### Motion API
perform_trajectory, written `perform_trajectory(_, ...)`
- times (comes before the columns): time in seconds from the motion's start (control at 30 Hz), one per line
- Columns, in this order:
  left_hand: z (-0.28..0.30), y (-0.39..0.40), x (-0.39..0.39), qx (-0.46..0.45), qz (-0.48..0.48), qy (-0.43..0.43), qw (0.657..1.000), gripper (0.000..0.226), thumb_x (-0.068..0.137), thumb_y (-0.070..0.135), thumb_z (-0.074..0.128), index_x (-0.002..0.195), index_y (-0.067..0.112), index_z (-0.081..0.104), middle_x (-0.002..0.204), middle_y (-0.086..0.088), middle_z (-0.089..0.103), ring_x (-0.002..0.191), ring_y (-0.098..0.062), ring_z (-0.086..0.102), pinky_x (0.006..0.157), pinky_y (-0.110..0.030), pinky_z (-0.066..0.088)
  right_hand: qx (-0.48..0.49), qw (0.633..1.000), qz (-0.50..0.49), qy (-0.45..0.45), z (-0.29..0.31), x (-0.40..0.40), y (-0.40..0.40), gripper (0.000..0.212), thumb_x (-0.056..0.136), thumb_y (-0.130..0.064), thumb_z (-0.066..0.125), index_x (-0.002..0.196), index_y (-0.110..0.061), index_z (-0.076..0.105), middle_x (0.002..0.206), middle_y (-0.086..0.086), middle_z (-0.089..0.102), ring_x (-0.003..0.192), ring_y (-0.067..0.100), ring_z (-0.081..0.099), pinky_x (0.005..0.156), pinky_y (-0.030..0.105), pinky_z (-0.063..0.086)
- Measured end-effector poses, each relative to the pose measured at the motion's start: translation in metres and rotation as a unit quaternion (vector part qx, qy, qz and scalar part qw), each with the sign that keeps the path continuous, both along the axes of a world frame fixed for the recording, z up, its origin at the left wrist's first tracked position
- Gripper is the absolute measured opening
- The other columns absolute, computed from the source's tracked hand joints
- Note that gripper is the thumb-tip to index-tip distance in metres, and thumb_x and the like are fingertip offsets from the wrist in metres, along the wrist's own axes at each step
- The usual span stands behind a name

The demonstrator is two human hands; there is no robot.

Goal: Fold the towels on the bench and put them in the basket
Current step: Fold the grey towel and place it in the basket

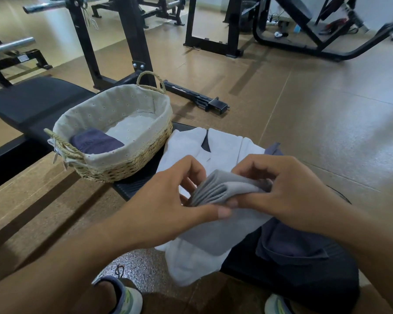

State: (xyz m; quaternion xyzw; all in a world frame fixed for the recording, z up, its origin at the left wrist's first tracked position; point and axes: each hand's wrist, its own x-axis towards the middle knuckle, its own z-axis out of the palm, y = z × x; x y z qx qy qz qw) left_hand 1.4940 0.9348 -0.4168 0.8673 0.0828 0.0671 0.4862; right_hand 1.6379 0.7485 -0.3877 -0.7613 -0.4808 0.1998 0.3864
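A grey towel (222, 189), folded into several layers, is held above the black bench (136, 186). My right hand (288, 189) grips its right side with curled fingers. My left hand (166, 200) pinches its left edge, thumb underneath. Its lower part hangs down over a white towel (216, 148) spread on the bench. A dark blue towel (288, 243) lies crumpled to the right under my right forearm. The wicker basket (132, 159) with a pale liner stands on the bench to the left, holding one folded dark blue towel (95, 141).
Black weight racks (127, 41) and barbells stand behind the bench on the brown floor. A loose black bar (195, 96) lies on the floor behind the basket. My two shoes (125, 295) show at the bottom edge.
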Motion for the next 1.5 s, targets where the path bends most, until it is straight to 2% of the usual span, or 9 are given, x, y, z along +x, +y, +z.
perform_trajectory(0.13, 0.002, -0.011, 0.002, -0.022, 0.004, -0.064, 0.998, 0.031, 0.086, 0.057, 0.069, 0.089, 0.026, 0.063, 0.085, 0.005, 0.068, 0.076, -0.007, 0.063, 0.058, -0.026, 0.052, -0.040, 0.998, 0.021, -0.049, 0.001, -0.005, 0.004, 0.035, 0.073, -0.052, 0.080, 0.103, -0.039, 0.068, 0.096, -0.025, 0.069, 0.094, -0.002, 0.064, 0.078, 0.015, 0.051)
perform_trajectory(0.3, -0.001, -0.004, 0.005, -0.086, -0.011, -0.052, 0.995, 0.028, 0.088, 0.050, 0.064, 0.092, 0.024, 0.057, 0.085, -0.005, 0.070, 0.078, -0.024, 0.065, 0.060, -0.036, 0.048, -0.175, 0.978, 0.020, -0.116, -0.004, 0.011, -0.005, 0.029, 0.077, -0.053, 0.078, 0.095, -0.036, 0.063, 0.088, -0.016, 0.066, 0.084, 0.004, 0.059, 0.068, 0.022, 0.048)
perform_trajectory(0.47, 0.007, 0.006, 0.009, -0.137, 0.021, -0.032, 0.990, 0.035, 0.089, 0.037, 0.072, 0.102, 0.011, 0.052, 0.087, -0.005, 0.079, 0.087, -0.038, 0.071, 0.072, -0.053, 0.054, -0.110, 0.992, -0.032, -0.047, 0.005, 0.023, -0.009, 0.023, 0.070, -0.052, 0.082, 0.083, -0.037, 0.071, 0.081, -0.019, 0.071, 0.077, 0.002, 0.064, 0.065, 0.019, 0.048)
perform_trajectory(0.6, 0.013, 0.007, 0.012, -0.170, 0.053, -0.009, 0.984, 0.040, 0.082, 0.038, 0.071, 0.108, 0.011, 0.058, 0.083, -0.005, 0.079, 0.079, -0.020, 0.075, 0.068, -0.034, 0.057, -0.091, 0.995, -0.030, 0.010, 0.005, 0.027, -0.007, 0.025, 0.068, -0.052, 0.082, 0.085, -0.038, 0.072, 0.076, -0.014, 0.075, 0.070, 0.004, 0.068, 0.067, 0.028, 0.053)
perform_trajectory(0.7, 0.009, 0.012, 0.011, -0.191, 0.003, 0.086, 0.978, 0.050, 0.076, 0.042, 0.086, 0.117, 0.022, 0.067, 0.103, -0.001, 0.079, 0.098, -0.018, 0.075, 0.087, -0.037, 0.059, -0.070, 0.995, -0.022, 0.062, 0.002, 0.023, -0.008, 0.024, 0.071, -0.046, 0.082, 0.087, -0.033, 0.070, 0.076, -0.003, 0.077, 0.073, 0.018, 0.071, 0.071, 0.040, 0.055)
perform_trajectory(0.83, -0.001, 0.015, 0.011, -0.149, 0.034, 0.069, 0.986, 0.041, 0.067, 0.044, 0.091, 0.099, 0.022, 0.076, 0.099, -0.004, 0.078, 0.095, -0.032, 0.074, 0.087, -0.053, 0.059, -0.121, 0.990, -0.018, 0.074, -0.001, 0.030, -0.015, 0.030, 0.072, -0.048, 0.082, 0.093, -0.032, 0.066, 0.084, -0.003, 0.078, 0.080, 0.021, 0.073, 0.082, 0.046, 0.057)
perform_trajectory(1.07, -0.003, -0.009, 0.013, -0.025, 0.009, -0.016, 1.000, 0.033, 0.065, 0.034, 0.093, 0.091, 0.029, 0.073, 0.082, -0.001, 0.072, 0.077, -0.021, 0.066, 0.062, -0.028, 0.053, -0.056, 0.998, 0.037, 0.017, -0.001, 0.005, 0.002, 0.041, 0.076, -0.040, 0.084, 0.111, -0.035, 0.064, 0.104, -0.019, 0.071, 0.098, 0.000, 0.068, 0.084, 0.016, 0.051)
perform_trajectory(1.27, -0.004, 0.001, 0.015, 0.011, 0.008, 0.080, 0.997, 0.034, 0.064, 0.040, 0.093, 0.085, 0.024, 0.071, 0.076, 0.001, 0.068, 0.064, -0.006, 0.060, 0.063, -0.028, 0.051, -0.016, 0.999, -0.003, 0.040, -0.001, 0.017, -0.006, 0.029, 0.071, -0.037, 0.085, 0.084, -0.028, 0.062, 0.082, -0.002, 0.072, 0.075, 0.020, 0.067, 0.073, 0.043, 0.055)
perform_trajectory(1.5, 0.008, 0.016, 0.016, -0.219, 0.010, 0.047, 0.975, 0.033, 0.059, 0.020, 0.097, 0.078, 0.013, 0.071, 0.079, -0.007, 0.071, 0.074, -0.014, 0.067, 0.067, -0.022, 0.055, -0.020, 0.967, 0.007, 0.255, 0.003, 0.039, -0.013, 0.031, 0.067, -0.015, 0.083, 0.092, -0.014, 0.064, 0.080, 0.004, 0.073, 0.072, 0.013, 0.067, 0.063, 0.022, 0.055)
